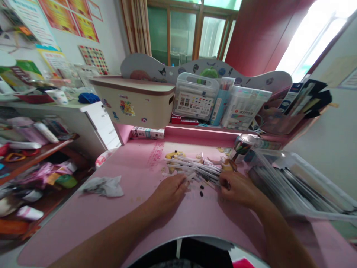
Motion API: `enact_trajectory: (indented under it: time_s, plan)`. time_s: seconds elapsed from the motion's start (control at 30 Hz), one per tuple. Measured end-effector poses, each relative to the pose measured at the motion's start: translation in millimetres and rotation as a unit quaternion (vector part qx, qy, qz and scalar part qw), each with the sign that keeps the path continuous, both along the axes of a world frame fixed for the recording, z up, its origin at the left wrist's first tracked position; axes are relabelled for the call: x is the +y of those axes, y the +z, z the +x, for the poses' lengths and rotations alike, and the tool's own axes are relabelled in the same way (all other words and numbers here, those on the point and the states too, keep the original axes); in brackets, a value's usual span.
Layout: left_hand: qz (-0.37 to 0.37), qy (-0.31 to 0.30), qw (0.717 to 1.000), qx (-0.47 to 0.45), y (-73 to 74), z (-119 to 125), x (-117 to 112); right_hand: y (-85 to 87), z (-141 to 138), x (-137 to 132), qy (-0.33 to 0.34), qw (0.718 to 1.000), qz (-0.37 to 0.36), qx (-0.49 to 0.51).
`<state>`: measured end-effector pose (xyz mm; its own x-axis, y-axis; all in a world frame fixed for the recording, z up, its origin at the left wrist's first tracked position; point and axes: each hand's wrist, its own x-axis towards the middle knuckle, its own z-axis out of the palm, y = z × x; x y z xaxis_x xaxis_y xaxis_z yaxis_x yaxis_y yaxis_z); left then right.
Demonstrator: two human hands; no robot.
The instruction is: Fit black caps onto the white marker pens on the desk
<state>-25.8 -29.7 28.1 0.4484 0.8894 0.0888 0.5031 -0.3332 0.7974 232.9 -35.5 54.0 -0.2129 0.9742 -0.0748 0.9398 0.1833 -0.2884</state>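
Observation:
A pile of slim white pens lies on the pink desk, partly behind my hands. My left hand is closed at the pile's near left side, thumb and fingers pinching a slim white piece that looks like part of a pen. Curled at the pile's right end is my right hand; something dark shows by its fingers, but I cannot make out what it grips. Two small black caps rest on the desk between the hands.
A crumpled white tissue lies to the left on the pink desk. At right stand a clear plastic box of dark slim items and a clear jar of pens. The shelf behind carries a lidded cream bin and marker cases.

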Motion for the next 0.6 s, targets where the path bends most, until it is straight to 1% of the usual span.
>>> enact_trajectory:
  time_s: [0.07, 0.13, 0.17, 0.23, 0.3, 0.4, 0.5, 0.6]
  plan:
    - [-0.001, -0.001, 1.0, -0.004, -0.6, 0, 1, 3.5, 5, 2, 0.018, 0.997, -0.03, 0.068]
    - [-0.009, 0.0, 1.0, -0.02, -1.0, 0, 3, 5.9, 8, 3, 0.022, 0.982, -0.069, 0.176]
    - [-0.016, 0.002, 0.999, -0.031, -1.4, 0, 3, 6.7, 10, 3, 0.02, 0.967, -0.091, 0.238]
    - [-0.029, 0.011, 0.998, -0.049, -2.6, 1, 5, 7.6, 12, 3, 0.009, 0.926, -0.125, 0.357]
    - [-0.034, 0.016, 0.998, -0.056, -4.5, 1, 6, 7.5, 12, 3, -0.011, 0.888, -0.134, 0.439]
    - [-0.025, 0.005, 0.998, -0.061, -7.7, 2, 7, 5.4, 12, 3, -0.047, 0.855, -0.118, 0.503]
    - [-0.022, -0.002, 0.998, -0.067, -10.4, 2, 9, 1.5, 12, 4, -0.06, 0.839, -0.118, 0.528]
    - [-0.017, 0.006, 0.998, -0.068, -11.5, 3, 9, -1.3, 15, 5, -0.061, 0.827, -0.132, 0.543]
